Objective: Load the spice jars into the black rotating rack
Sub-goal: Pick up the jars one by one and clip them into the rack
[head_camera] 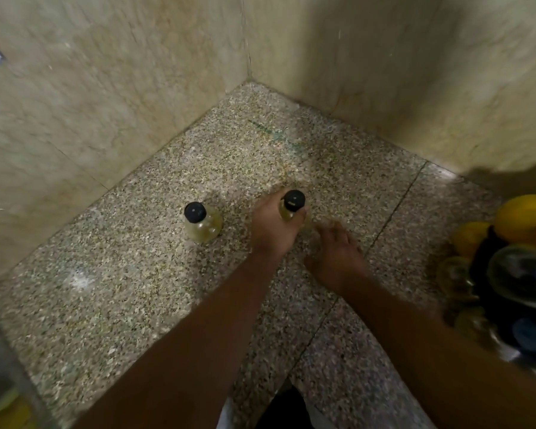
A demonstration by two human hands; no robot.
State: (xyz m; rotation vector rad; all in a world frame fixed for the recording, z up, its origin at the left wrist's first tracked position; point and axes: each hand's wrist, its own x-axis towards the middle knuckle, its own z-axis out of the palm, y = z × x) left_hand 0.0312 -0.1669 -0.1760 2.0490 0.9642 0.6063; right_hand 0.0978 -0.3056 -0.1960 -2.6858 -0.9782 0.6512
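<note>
In the corner of a speckled stone table (130,292), a person's left hand (271,232) wraps its fingers around the glass body of a black-capped spice jar (294,202), which stands upright or nearly so. The right hand (336,258) hovers just beside it, fingers loose and slightly spread, holding nothing; motion blur hides whether its fingertips touch the jar's base. A second jar (202,222) of the same pale yellow-green contents stands alone on the table to the left, well apart from the black rotating rack (508,292) at the far right edge, which already carries several jars.

The risk lies in the long carry across the table. The grip sits low on smooth, rounded glass, so a quick swing toward the rack could let the jar slip or tilt. The rack turns freely, and a push from one side may spin the open slot away. Other jars crowd it closely and could be knocked.
</note>
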